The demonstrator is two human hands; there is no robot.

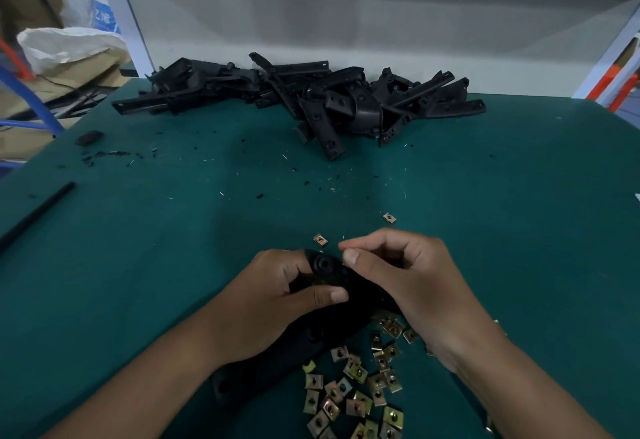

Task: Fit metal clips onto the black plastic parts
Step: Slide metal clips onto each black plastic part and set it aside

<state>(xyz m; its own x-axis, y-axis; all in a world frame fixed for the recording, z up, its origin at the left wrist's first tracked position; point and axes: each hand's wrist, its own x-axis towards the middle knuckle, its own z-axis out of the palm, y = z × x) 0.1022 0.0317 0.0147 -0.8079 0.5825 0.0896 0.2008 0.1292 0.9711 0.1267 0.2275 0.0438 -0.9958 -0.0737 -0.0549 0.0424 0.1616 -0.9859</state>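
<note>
Head view of a green surface during clip fitting. The left hand grips a long black plastic part, fingers curled over its far edge and thumb laid across its near face; the part runs from a rounded end with a round hole, near the middle of the frame, down and leftward under the left wrist to a second end close to the bottom edge. The right hand is held just beside the part's rounded end, thumb and forefinger pressed together at their tips (whether a clip lies between them cannot be told); its other fingers are curled inward. A loose heap of metal clips, brass-coloured and square with a central hole, lies on the surface below and between the wrists, touching the part's lower edge. Two stray clips lie apart from the heap: one just beyond the fingertips, another farther off to the right. A pile of black plastic parts lies along the far edge against a grey back panel. Black crumbs and pale slivers litter the surface between pile and hands. A black rod lies at the left.
</note>
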